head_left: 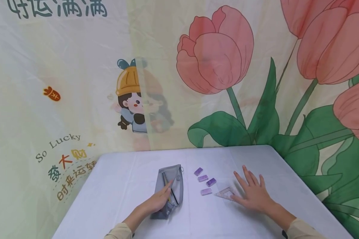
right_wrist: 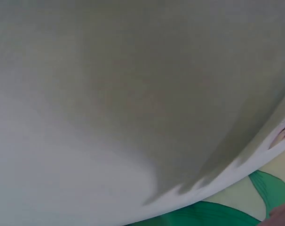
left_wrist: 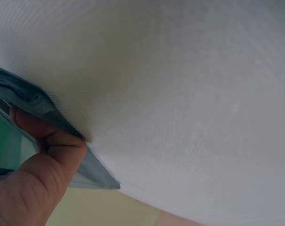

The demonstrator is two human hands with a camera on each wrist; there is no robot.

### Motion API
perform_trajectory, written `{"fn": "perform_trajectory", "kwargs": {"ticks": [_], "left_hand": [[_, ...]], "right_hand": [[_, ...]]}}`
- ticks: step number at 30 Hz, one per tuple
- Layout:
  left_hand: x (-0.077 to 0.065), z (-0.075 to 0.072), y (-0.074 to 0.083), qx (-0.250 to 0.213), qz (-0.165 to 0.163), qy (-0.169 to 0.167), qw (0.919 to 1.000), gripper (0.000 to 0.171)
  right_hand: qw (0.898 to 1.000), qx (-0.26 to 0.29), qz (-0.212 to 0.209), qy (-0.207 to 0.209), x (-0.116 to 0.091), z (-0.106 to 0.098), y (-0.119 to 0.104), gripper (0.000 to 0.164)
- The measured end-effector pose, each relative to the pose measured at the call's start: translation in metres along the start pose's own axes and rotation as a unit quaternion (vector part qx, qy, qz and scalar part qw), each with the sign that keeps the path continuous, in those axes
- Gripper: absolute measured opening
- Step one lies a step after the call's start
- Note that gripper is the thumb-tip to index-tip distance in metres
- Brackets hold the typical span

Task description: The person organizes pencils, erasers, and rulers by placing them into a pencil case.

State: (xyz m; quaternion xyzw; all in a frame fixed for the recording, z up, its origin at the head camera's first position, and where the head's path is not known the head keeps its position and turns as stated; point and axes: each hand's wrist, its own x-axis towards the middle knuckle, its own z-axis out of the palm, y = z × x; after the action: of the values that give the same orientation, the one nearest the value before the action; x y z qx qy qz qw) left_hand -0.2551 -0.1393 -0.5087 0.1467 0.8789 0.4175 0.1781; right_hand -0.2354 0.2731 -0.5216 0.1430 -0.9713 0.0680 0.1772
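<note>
My left hand [head_left: 160, 200] holds a grey see-through pencil case [head_left: 178, 186] that lies lengthwise on the table. In the left wrist view the thumb [left_wrist: 53, 165] is bent against the edge of its grey fabric [left_wrist: 34, 101]. Through the mesh a dark pen [head_left: 174, 195] and a yellow pencil [head_left: 169, 198] show. With fingers spread, my right hand [head_left: 254, 196] hovers at the right end of a clear triangular set square [head_left: 226, 193]; its thumb overlaps the corner. Only a sliver of that hand [right_wrist: 281, 216] shows in the right wrist view.
Several small purple blocks like erasers lie between the hands, among them a dark purple one [head_left: 211, 182] and a pale one [head_left: 206, 192]. A white cloth covers the table [head_left: 122, 179]. Behind its far edge hangs a curtain [head_left: 86, 83] printed with tulips.
</note>
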Motion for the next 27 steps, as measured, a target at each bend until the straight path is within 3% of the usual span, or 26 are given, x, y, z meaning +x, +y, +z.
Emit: {"fn": "perform_trajectory", "kwargs": {"ticks": [9,17,23,27], "left_hand": [[0.002,0.000,-0.002,-0.004,0.008,-0.004,1.0000,0.058],[0.000,0.000,-0.001,-0.009,0.006,-0.002,0.9999,0.059],[0.000,0.000,0.001,-0.012,0.000,0.000,0.9999,0.058],[0.000,0.000,0.002,-0.007,0.001,0.000,1.0000,0.058]], "right_hand": [[0.997,0.051,0.039,-0.051,0.009,-0.002,0.013,0.090],[0.988,0.153,-0.010,-0.035,0.030,0.007,0.014,0.093],[0.975,0.217,-0.026,-0.046,0.047,0.017,0.010,0.084],[0.970,0.231,-0.039,-0.061,0.058,0.024,0.003,0.076]]}}
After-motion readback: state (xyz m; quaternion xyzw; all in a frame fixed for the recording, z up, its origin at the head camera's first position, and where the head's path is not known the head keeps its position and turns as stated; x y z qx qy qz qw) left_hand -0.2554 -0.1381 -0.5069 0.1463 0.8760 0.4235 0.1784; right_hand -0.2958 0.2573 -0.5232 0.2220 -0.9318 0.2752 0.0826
